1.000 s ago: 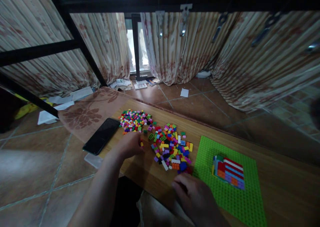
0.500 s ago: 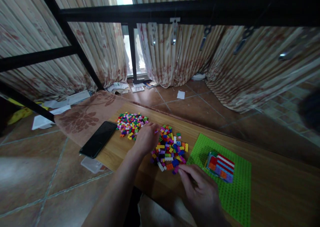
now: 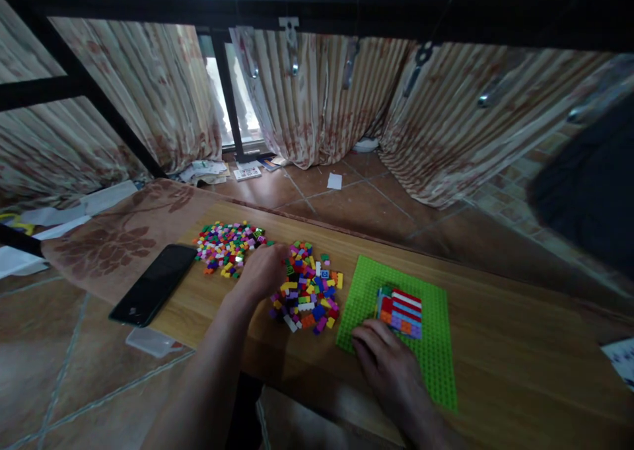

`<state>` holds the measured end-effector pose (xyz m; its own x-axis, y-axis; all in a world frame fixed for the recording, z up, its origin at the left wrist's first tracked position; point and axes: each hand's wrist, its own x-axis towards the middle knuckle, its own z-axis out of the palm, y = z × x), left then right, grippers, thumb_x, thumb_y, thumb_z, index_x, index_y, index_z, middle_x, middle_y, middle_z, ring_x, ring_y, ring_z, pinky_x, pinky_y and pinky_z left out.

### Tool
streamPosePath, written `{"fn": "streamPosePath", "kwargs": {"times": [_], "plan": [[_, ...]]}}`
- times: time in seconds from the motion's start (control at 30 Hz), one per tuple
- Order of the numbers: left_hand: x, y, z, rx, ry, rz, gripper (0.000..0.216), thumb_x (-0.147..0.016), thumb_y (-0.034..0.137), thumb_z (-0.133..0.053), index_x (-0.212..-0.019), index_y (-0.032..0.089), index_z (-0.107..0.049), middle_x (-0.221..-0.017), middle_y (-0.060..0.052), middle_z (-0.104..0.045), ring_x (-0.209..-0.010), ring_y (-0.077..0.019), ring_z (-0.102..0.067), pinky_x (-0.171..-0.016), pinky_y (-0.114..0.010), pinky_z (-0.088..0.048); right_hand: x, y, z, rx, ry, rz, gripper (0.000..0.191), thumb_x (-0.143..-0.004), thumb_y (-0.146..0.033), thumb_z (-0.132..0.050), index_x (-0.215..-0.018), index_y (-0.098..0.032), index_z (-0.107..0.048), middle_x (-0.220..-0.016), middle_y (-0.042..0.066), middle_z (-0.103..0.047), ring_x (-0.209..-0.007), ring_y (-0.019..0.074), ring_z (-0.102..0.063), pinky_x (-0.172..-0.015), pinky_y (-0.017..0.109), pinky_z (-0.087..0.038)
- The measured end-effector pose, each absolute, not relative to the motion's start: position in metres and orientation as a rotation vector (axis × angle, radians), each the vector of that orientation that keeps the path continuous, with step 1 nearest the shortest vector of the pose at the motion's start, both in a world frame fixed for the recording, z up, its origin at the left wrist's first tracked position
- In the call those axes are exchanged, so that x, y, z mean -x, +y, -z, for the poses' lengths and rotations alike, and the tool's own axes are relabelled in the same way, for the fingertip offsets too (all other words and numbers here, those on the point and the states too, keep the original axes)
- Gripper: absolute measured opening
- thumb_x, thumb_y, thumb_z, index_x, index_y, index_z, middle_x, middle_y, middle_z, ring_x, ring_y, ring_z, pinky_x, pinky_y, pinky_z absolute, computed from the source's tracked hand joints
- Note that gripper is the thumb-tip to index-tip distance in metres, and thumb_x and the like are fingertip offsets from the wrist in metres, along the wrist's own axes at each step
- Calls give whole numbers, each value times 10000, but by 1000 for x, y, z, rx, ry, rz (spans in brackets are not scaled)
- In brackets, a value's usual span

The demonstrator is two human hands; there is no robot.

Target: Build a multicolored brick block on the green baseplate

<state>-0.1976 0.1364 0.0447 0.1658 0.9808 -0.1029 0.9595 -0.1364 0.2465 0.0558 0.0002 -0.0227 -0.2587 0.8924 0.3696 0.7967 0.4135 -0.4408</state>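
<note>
My left hand (image 3: 265,268) reaches between two heaps of toy building bricks, its fingers closed at the left edge of the bigger bricks (image 3: 312,298). Whatever its fingertips hold is hidden. To its left lies the heap of smaller bricks (image 3: 222,242). Over the near left part of the green baseplate (image 3: 430,377) is my right hand (image 3: 389,361), with curled fingers close to a built block of bricks (image 3: 406,311). That block has red, white, blue, orange and purple rows on top. I cannot make out what the right fingers pinch.
A black phone (image 3: 156,285) lies left of the small bricks on the wooden table (image 3: 515,351). Below it, a clear plastic lid or box (image 3: 151,342) is on the tiled floor. A dark metal rail with hanging hooks crosses above, before striped curtains (image 3: 317,100). Dark fabric shows at the right.
My right hand has gone from the near edge of the bigger bricks to the baseplate beside the built block. The left hand stays by the heaps. The view has turned rightward.
</note>
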Motion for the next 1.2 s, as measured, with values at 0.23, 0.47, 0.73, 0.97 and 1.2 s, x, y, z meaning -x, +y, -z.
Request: {"fn": "streamPosePath", "kwargs": {"times": [0.23,0.47,0.73,0.97,1.2], "plan": [[194,145,-48,-2048,1863,-424,329,-846,184,-484,-1068,200,-726,-1053,-85,-761,-962,-232,-695,-835,-296,-499,-76,-5,16,1338,-2251,-386,179,-979,-185,-469,-990,-223,-644,-981,59,-663,-830,162,-670,-700,275,-543],[171,141,-43,-1608,1404,-911,326,-838,321,-588,-1072,115,-683,-985,-85,-744,-868,-198,-677,-765,-281,-530,-69,-6,5,1319,-2184,-345,177,-966,-177,-505,-932,-223,-673,-873,38,-672,-750,152,-650,-660,273,-512],[116,110,-49,-1476,876,-868,256,-804,241,-687,-1046,158,-701,-1025,-73,-731,-954,-192,-669,-869,-295,-519,-56,21,-37,1448,-1460,-489,227,-931,-312,-598,-1140,-249,-662,-1000,51,-707,-857,172,-675,-724,298,-555],[101,97,-52,-1311,623,-875,254,-818,251,-722,-1055,163,-698,-980,-65,-732,-935,-177,-673,-868,-286,-511,-58,38,-36,1363,-1369,-704,309,-873,-322,-672,-1176,-258,-668,-1080,55,-713,-936,186,-682,-830,351,-559],[96,101,-47,-1040,689,-837,332,-720,316,-817,-1003,167,-727,-938,-45,-722,-825,-148,-663,-768,-255,-522,-63,38,-40,1333,-1522,-568,156,-904,-300,-639,-1032,-261,-719,-924,24,-711,-798,156,-661,-719,292,-549]]}}
